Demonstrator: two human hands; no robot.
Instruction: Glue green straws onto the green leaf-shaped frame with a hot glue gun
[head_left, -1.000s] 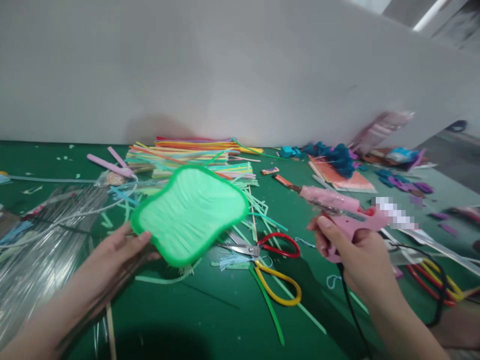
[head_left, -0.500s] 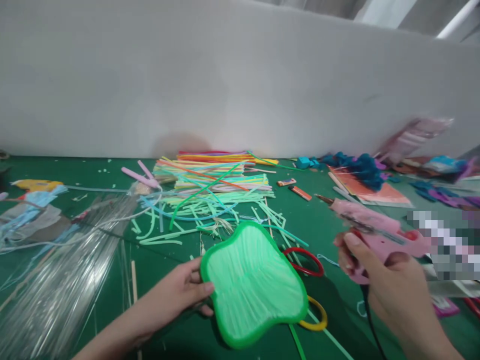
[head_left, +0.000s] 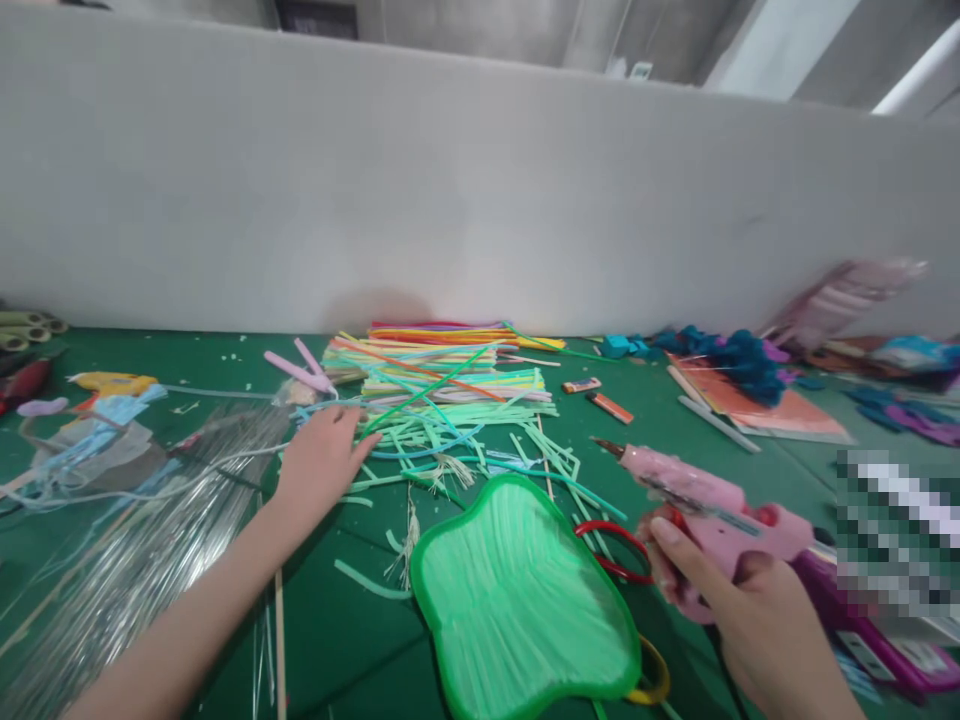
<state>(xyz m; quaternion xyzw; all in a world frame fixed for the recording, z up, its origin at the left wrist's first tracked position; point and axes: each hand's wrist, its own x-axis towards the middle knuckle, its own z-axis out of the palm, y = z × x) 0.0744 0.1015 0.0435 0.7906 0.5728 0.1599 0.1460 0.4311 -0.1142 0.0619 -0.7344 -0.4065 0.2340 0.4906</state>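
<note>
My right hand (head_left: 739, 595) grips a pink hot glue gun (head_left: 712, 500), its metal nozzle pointing up and to the left. A green leaf-shaped piece (head_left: 529, 600) with a thick green rim and pleated surface lies on the table in front of me. My left hand (head_left: 321, 455) reaches over the left end of a pile of light-green strips (head_left: 450, 430). Its thumb stands apart from the fingers, and nothing shows held in it. Red (head_left: 615, 550) and yellow (head_left: 654, 670) scissor-like handle loops stick out from beneath the leaf piece.
Colourful pipe cleaners (head_left: 435, 345) are stacked against a white partition (head_left: 480, 190). Clear thin rods (head_left: 150, 570) lie at the left, near a yellow glue gun (head_left: 112, 383). Pink-handled scissors (head_left: 296, 372), orange blade cases (head_left: 611, 406) and dark-blue fuzzy pieces (head_left: 742, 370) lie farther back.
My left hand has let go of the leaf piece and moved up and left to the strips. The leaf piece now rests lower on the table. The glue gun has shifted left and down.
</note>
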